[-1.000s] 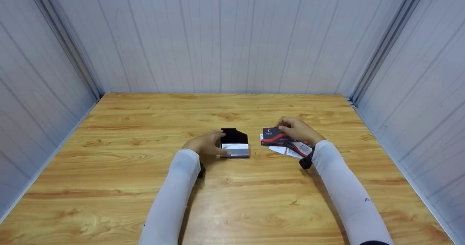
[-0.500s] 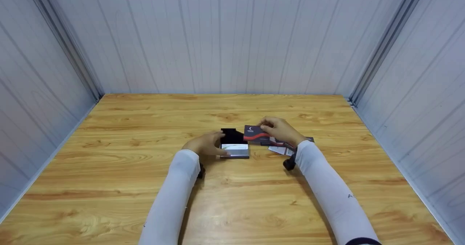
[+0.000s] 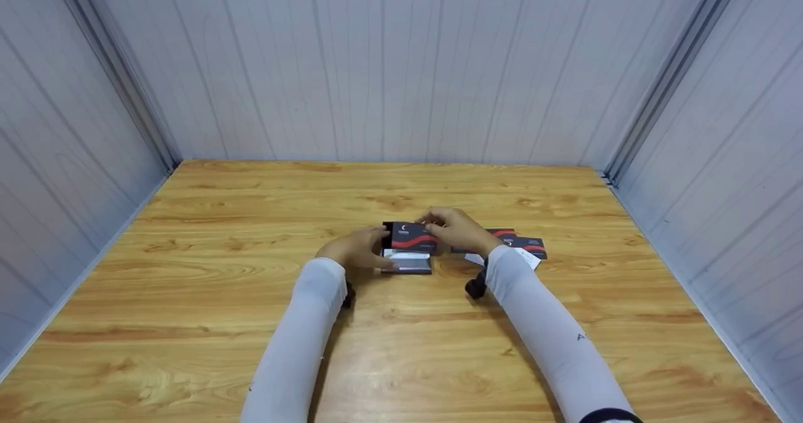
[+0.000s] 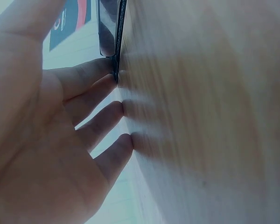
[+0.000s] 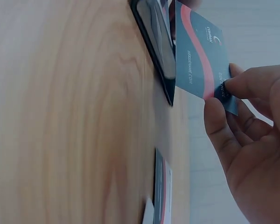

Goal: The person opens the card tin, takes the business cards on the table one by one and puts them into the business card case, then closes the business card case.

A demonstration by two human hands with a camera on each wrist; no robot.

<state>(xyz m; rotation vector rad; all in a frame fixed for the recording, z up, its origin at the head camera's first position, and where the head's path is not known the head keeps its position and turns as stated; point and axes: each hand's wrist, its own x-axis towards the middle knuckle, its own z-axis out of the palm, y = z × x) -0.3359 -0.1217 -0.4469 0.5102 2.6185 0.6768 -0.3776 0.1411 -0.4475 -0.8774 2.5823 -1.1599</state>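
Observation:
A dark card case (image 3: 408, 266) lies with its lid up on the wooden table, white cards showing in its pocket. My left hand (image 3: 354, 248) holds the case at its left side, thumb by the front pocket and fingertips at the far corner and on the table. My right hand (image 3: 461, 228) pinches a dark business card (image 5: 200, 56) with a red wave by its right end, between thumb and fingers. In the head view that card overlaps the case, above the pocket. Whether it touches the pocket cannot be told.
Several more dark and white business cards (image 3: 530, 246) lie in a loose pile to the right of the case, partly behind the right wrist. Pale panel walls (image 3: 401, 65) enclose the wooden table (image 3: 282, 191) at the back and sides.
My right hand has lifted the dark business card off the pile and carried it left to above the case. The left hand stays at the case.

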